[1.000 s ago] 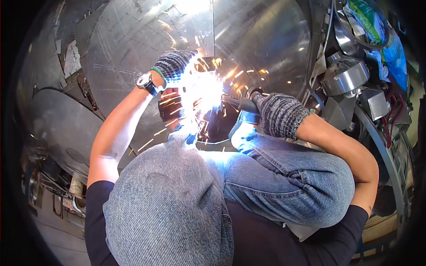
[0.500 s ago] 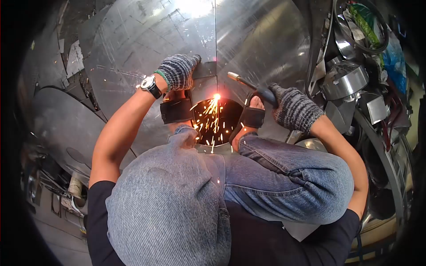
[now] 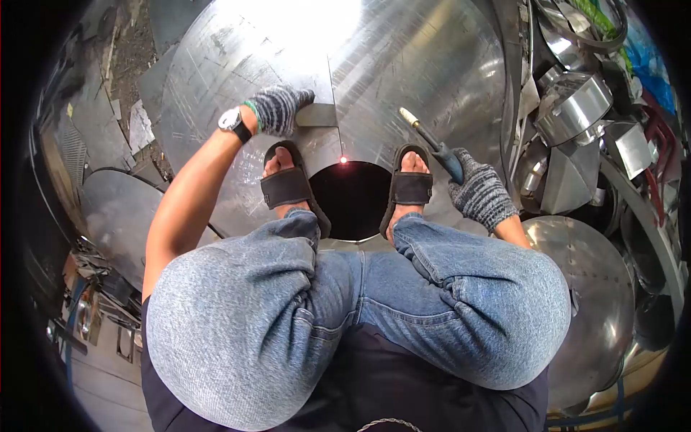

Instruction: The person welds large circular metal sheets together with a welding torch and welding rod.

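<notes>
Bracing the small plate (image 3: 317, 116) beside the seam (image 3: 333, 86), the left hand (image 3: 277, 109) clamped it; the right hand (image 3: 486, 193) gripped the torch (image 3: 430, 141), nozzle (image 3: 408, 115) sensibly clear of the sheet's (image 3: 425, 79) glowing spot (image 3: 343, 159).

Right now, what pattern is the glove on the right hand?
The right glove has dark and light grey stripes, seen best in the head view.
</notes>
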{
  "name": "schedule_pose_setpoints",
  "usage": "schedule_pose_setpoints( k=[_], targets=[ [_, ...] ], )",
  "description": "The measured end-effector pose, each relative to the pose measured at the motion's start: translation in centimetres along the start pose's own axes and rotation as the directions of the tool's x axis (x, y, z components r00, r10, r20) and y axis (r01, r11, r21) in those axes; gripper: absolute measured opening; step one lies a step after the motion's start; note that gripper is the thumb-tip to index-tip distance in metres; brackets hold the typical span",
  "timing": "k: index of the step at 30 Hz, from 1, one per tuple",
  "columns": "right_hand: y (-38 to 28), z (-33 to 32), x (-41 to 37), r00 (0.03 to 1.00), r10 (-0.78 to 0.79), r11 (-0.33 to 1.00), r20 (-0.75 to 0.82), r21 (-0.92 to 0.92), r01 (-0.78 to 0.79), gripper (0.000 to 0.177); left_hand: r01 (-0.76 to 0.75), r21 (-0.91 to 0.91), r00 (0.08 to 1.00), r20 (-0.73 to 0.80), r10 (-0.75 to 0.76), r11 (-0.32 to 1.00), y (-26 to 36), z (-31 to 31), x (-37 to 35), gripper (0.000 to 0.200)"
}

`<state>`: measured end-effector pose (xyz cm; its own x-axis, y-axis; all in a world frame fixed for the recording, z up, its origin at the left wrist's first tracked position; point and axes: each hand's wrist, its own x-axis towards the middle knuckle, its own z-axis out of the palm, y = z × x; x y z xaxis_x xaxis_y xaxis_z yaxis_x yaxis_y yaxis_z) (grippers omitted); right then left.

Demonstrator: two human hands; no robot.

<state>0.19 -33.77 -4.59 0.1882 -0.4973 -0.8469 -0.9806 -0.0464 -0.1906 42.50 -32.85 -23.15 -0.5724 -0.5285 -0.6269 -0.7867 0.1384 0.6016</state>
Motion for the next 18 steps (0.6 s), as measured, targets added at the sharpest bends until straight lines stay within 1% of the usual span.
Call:
schedule_pose_setpoints(
  k=[1, 2, 3, 5, 6, 7, 8, 9, 11, 12, 14, 15, 16, 17, 18],
  targets=[
    [0.1, 0.5, -0.2, 0.999, 0.011, 0.999, 0.033, 0.029, -0.012, 0.055, -0.072, 0.004, 0.997, 0.005, 0.072, 0.997, 0.2, -0.5, 0.3, 0.073],
    [-0.1, 0.5, -0.6, 0.999, 0.025, 0.999, 0.046, 0.028, -0.026, 0.055, -0.059, 0.038, 0.996, 0.074, 0.056, 0.998, 0.3, -1.1, 0.7, 0.073],
    [0.0, 0.7, -0.7, 0.999, 0.02, 0.999, 0.042, 0.036, -0.022, 0.055, -0.055, 0.046, 0.996, 0.077, 0.052, 0.997, 1.0, -1.1, 0.5, 0.073],
    [0.6, 0.9, -1.0, 0.997, 0.043, 0.998, 0.061, 0.044, -0.045, 0.06, 0.185, 0.078, 0.983, -0.034, -0.183, 0.98, 3.6, 0.0, -1.2, 0.065],
    [1.3, 1.2, -1.0, 0.999, 0.011, 0.999, 0.036, 0.035, -0.012, 0.061, 0.257, 0.014, 0.961, -0.107, -0.254, 0.966, 5.4, 1.4, -2.7, 0.053],
    [1.7, 1.2, -1.1, 0.999, 0.008, 0.999, 0.035, 0.042, -0.009, 0.061, 0.28, -0.073, 0.921, -0.26, -0.29, 0.957, 7.2, 2.9, -4.3, 0.047],
    [1.7, 1.1, -1.3, 1.0, 0.007, 0.998, 0.031, 0.056, -0.009, 0.061, 0.342, -0.163, 0.888, -0.266, -0.375, 0.925, 9.8, 3.4, -5.3, 0.049],
    [2.0, 1.0, -1.3, 1.0, 0.004, 0.998, 0.024, 0.068, -0.006, 0.061, 0.424, -0.232, 0.823, -0.305, -0.479, 0.876, 12.0, 5.0, -5.7, 0.05],
    [2.0, 0.5, -0.7, 1.0, -0.013, 0.996, 0.006, 0.085, 0.013, 0.061, 0.611, -0.13, 0.713, -0.337, -0.615, 0.781, 14.6, 8.1, -6.0, 0.048],
    [2.0, 0.3, -0.4, 1.0, -0.023, 0.996, -0.005, 0.091, 0.024, 0.061, 0.618, -0.129, 0.704, -0.349, -0.619, 0.776, 14.0, 7.4, -6.0, 0.048],
    [2.1, 0.0, 0.2, 0.999, -0.045, 0.994, -0.017, 0.099, 0.046, 0.061, 0.41, -0.256, 0.856, -0.225, -0.466, 0.875, 11.9, 5.3, -6.1, 0.049],
    [2.2, 0.0, 0.3, 0.999, -0.051, 0.993, -0.017, 0.102, 0.053, 0.06, 0.321, -0.206, 0.915, -0.185, -0.359, 0.924, 10.0, 3.5, -5.5, 0.048],
    [2.2, 0.1, 0.0, 0.998, -0.054, 0.993, -0.012, 0.106, 0.055, 0.06, 0.225, -0.113, 0.959, -0.147, -0.241, 0.968, 7.3, 2.6, -4.9, 0.049],
    [2.4, 0.3, -0.3, 0.998, -0.056, 0.992, -0.006, 0.109, 0.057, 0.06, -0.136, -0.075, 0.935, -0.339, 0.103, 0.988, -2.7, 8.7, -3.4, 0.056],
    [2.4, 0.5, -0.7, 0.998, -0.06, 0.992, -0.002, 0.113, 0.059, 0.06, 0.004, -0.107, 0.997, -0.078, -0.012, 0.994, 0.4, 3.3, -3.0, 0.059]
  ],
)
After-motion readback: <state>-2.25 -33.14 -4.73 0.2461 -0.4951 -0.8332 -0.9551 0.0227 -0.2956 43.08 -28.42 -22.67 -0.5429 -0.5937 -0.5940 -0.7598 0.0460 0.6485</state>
